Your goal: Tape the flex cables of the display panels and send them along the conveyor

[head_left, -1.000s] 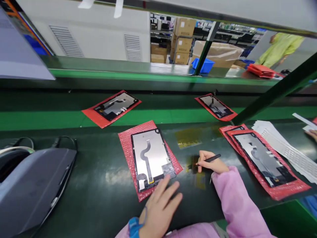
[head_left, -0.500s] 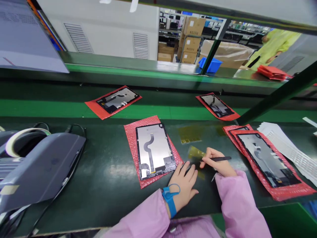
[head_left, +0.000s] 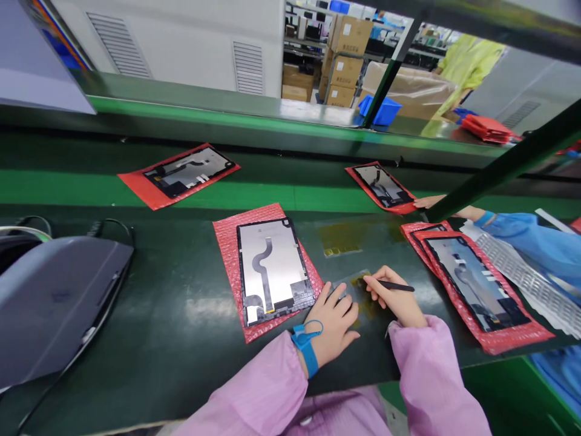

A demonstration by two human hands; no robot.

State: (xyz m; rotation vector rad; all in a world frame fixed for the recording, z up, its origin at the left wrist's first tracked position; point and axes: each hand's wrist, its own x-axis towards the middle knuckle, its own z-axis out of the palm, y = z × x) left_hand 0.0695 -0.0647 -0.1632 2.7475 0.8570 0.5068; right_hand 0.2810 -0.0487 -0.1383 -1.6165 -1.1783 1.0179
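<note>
My left hand, with a blue wrist strap, lies palm down on the dark green table, fingers spread, beside the lower right corner of a screen panel. That panel rests on red bubble wrap, its curved grey cable showing. My right hand is closed round a black pen-like tool. The tool's tip is hidden near the fingers, over a small clear sheet with yellow film. A larger yellow film sheet lies just behind it.
Wrapped panels lie at the back left, back right and right. Another person's hand touches the back right one. White sheets are at the right, a grey device at the left; a green post slants at the right.
Another person's blue-sleeved arm has come in from the right to the back right panel. The head view has shifted. My right hand has moved closer over the yellow film; my left hand stays spread.
</note>
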